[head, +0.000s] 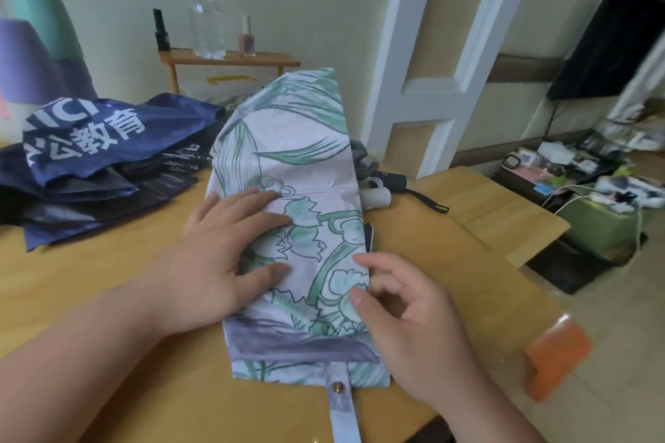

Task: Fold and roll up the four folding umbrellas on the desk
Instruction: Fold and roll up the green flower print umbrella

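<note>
Floral umbrella being flattened, strap hanging undone | left hand pressing flat on it | right hand curling at edge, grasp unclear | navy umbrella lying unrolled

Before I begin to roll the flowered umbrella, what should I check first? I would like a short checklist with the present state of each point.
1. The flowered umbrella lies flat on the desk: ok.
2. The left hand presses the fabric with straight fingers: ok.
3. The right hand touches the right edge; a firm grip: cannot tell.
4. The strap is free and unsnapped at the near end: ok.
5. The folds beneath are even: cannot tell, hidden.
</note>
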The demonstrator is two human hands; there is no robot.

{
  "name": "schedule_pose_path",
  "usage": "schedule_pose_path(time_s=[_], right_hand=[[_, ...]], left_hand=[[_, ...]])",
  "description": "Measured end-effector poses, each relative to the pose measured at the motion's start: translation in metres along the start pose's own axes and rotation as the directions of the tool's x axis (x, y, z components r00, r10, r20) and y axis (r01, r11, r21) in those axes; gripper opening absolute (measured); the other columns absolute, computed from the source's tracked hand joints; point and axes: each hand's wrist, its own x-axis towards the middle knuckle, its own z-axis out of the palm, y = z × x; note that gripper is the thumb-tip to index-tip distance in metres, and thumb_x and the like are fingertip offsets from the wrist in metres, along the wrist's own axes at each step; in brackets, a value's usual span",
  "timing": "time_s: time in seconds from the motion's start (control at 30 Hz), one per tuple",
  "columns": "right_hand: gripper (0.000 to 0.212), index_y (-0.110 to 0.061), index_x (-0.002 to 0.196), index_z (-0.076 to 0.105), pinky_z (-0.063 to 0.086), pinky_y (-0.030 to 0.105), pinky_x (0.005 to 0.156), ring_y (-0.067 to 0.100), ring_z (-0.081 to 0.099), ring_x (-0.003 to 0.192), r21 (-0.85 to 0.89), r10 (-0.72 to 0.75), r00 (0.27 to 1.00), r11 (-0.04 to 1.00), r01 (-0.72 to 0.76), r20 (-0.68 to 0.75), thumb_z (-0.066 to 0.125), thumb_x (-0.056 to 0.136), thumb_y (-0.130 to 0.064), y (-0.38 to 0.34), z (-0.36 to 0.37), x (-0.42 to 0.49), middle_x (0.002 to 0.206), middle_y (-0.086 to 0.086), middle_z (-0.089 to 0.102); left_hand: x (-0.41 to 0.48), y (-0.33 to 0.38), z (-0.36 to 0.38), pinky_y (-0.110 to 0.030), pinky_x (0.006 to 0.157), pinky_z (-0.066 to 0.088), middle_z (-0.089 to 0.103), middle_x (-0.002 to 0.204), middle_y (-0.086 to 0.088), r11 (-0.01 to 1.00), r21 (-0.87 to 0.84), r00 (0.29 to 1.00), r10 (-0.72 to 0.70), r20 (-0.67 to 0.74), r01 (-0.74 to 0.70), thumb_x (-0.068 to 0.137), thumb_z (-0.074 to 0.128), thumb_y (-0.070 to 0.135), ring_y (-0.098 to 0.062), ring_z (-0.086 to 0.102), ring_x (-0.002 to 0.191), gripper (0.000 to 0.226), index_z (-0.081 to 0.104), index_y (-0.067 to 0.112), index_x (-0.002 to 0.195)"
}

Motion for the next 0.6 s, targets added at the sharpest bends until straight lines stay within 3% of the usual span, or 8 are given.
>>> schedule_pose_path(time_s=[0.13, 0.23, 0.33, 0.47, 0.53, 0.6], right_hand=[[0.018, -0.033, 0.110, 0.064, 0.047, 0.014, 0.076, -0.005, 0.065, 0.093, 0.058, 0.155, 0.977, 0.987, -0.148, -0.149, 0.068, 0.093, -0.031, 0.007, -0.008, 0.031, 0.101, -0.013, 0.072], [0.030, -0.026, 0.124, 0.060, 0.047, 0.019, 0.079, 0.000, 0.062, 0.099, -0.021, 0.215, 0.970, 0.975, -0.219, -0.112, 0.065, 0.095, -0.029, 0.010, -0.015, 0.067, 0.112, -0.012, 0.066], [0.028, -0.020, 0.122, 0.066, 0.052, 0.026, 0.080, 0.009, 0.065, 0.097, -0.163, 0.207, 0.976, 0.963, -0.215, -0.063, 0.062, 0.095, -0.023, 0.011, -0.018, 0.094, 0.106, -0.010, 0.068], [0.017, -0.024, 0.088, 0.075, 0.058, 0.038, 0.077, 0.020, 0.071, 0.085, -0.366, 0.127, 0.992, 0.923, -0.120, -0.004, 0.060, 0.092, -0.017, 0.012, -0.014, 0.115, 0.086, -0.004, 0.075], [0.022, -0.030, 0.086, 0.071, 0.057, 0.035, 0.076, 0.016, 0.070, 0.080, -0.406, 0.122, 0.991, 0.910, -0.087, 0.061, 0.059, 0.092, -0.012, 0.014, -0.016, 0.118, 0.084, -0.003, 0.074], [0.024, -0.029, 0.088, 0.073, 0.058, 0.026, 0.072, 0.010, 0.069, 0.076, -0.308, 0.123, 0.987, 0.948, -0.086, 0.104, 0.065, 0.092, -0.007, 0.018, -0.025, 0.116, 0.084, -0.002, 0.075]], left_hand=[[0.000, 0.003, 0.001, -0.044, 0.126, -0.001, 0.025, 0.162, 0.020, 0.999, -0.018, 0.999, -0.046, -0.011, 0.045, 0.076, 0.041, 0.082, 0.001, 0.011, 0.152, 0.073, 0.050, 0.047, 0.140], [0.000, 0.004, 0.001, -0.041, 0.125, 0.001, 0.029, 0.161, 0.017, 0.999, -0.025, 0.999, -0.037, -0.019, 0.037, 0.076, 0.042, 0.083, 0.005, 0.014, 0.147, 0.071, 0.054, 0.046, 0.136], [0.000, 0.004, -0.001, -0.043, 0.124, 0.004, 0.033, 0.160, 0.015, 0.999, -0.025, 0.999, -0.033, -0.026, 0.033, 0.077, 0.043, 0.081, -0.002, 0.020, 0.148, 0.066, 0.058, 0.045, 0.130], [0.003, 0.004, -0.003, -0.047, 0.124, 0.004, 0.036, 0.157, 0.014, 0.999, -0.024, 0.999, -0.035, -0.003, 0.035, 0.077, 0.044, 0.082, -0.005, 0.023, 0.147, 0.063, 0.061, 0.044, 0.124], [0.004, 0.003, -0.003, -0.049, 0.124, 0.005, 0.039, 0.154, 0.014, 0.999, -0.034, 1.000, -0.032, 0.002, 0.032, 0.077, 0.045, 0.082, -0.005, 0.025, 0.145, 0.060, 0.062, 0.043, 0.120], [0.005, 0.001, -0.003, -0.051, 0.124, 0.006, 0.039, 0.153, 0.015, 0.999, -0.040, 1.000, -0.029, 0.004, 0.029, 0.077, 0.046, 0.082, -0.004, 0.026, 0.145, 0.058, 0.060, 0.044, 0.119]])
